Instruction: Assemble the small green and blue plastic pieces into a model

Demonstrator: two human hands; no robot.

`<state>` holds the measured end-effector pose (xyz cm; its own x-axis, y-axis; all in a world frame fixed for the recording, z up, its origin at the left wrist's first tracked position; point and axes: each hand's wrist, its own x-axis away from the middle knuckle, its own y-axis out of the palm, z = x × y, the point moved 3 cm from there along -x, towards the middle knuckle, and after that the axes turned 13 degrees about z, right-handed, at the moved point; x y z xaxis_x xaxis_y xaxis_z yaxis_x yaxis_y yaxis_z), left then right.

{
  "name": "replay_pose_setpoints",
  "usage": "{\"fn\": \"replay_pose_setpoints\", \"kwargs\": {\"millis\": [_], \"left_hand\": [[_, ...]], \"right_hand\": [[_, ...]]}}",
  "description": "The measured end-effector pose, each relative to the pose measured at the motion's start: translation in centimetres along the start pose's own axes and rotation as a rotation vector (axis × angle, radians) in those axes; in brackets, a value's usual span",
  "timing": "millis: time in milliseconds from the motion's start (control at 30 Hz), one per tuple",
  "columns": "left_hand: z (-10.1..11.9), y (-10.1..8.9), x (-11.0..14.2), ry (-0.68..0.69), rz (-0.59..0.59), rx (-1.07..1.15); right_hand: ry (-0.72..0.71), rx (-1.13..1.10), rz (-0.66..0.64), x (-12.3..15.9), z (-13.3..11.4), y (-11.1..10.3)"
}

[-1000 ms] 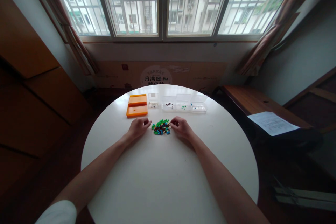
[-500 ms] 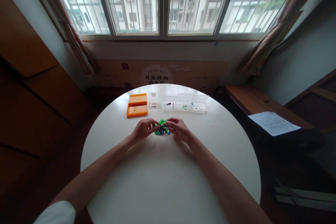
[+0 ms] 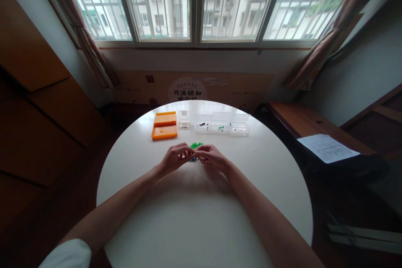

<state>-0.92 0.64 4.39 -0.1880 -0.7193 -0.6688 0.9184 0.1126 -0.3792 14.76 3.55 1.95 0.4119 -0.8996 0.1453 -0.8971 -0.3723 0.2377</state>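
Both hands meet at the middle of the white round table, over a small pile of building blocks (image 3: pixel 196 145) in green, blue and other colours. My left hand (image 3: pixel 176 157) comes in from the left with thumb and fingers pinched together. My right hand (image 3: pixel 212 156) faces it from the right, its fingertips also pinched and close against the left ones. Whatever sits between the fingertips is too small and too covered to make out. The hands hide much of the pile; its green part shows behind them, and a bit of blue below.
Behind the pile stand an open orange case (image 3: pixel 164 130), a small clear box (image 3: pixel 184 124) and a row of open clear boxes (image 3: pixel 203 128) with tiny dark, green and blue pieces. A printed sheet (image 3: pixel 328 148) lies on the wooden bench (image 3: pixel 301 119) at right.
My hands have come together over the pile, the left moving right and the right closing in, so their fingertips now meet and cover more of the blocks.
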Motion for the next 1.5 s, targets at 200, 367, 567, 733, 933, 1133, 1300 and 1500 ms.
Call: {"fn": "replay_pose_setpoints", "kwargs": {"millis": [200,367,567,733,933,1133,1300,1500], "left_hand": [[0.0,-0.1,0.0,0.006,0.005,-0.017],[-0.3,0.0,0.1,-0.004,0.019,-0.033],[-0.6,0.1,0.3,-0.026,0.013,-0.039],[-0.8,0.1,0.4,-0.079,0.007,-0.041],[-1.3,0.1,0.3,-0.153,0.071,-0.026],[-2.1,0.2,0.3,-0.206,0.082,-0.054],[-2.3,0.2,0.3,-0.203,0.061,-0.085],[-1.9,0.2,0.2,-0.208,0.058,-0.092]], "right_hand": [[0.014,0.025,0.029,0.1,-0.3,0.0],[0.009,0.03,0.049,0.2,-0.4,0.0],[0.024,0.035,0.042,0.0,-0.1,-0.2],[0.005,0.05,0.052,-0.1,0.0,-0.1],[-0.02,0.025,0.096,-0.3,0.1,-0.1],[-0.025,0.028,0.095,-0.6,0.4,-0.2],[-0.036,0.06,0.094,-0.6,0.4,-0.1],[-0.039,0.058,0.075,-0.5,0.3,0.0]]}}
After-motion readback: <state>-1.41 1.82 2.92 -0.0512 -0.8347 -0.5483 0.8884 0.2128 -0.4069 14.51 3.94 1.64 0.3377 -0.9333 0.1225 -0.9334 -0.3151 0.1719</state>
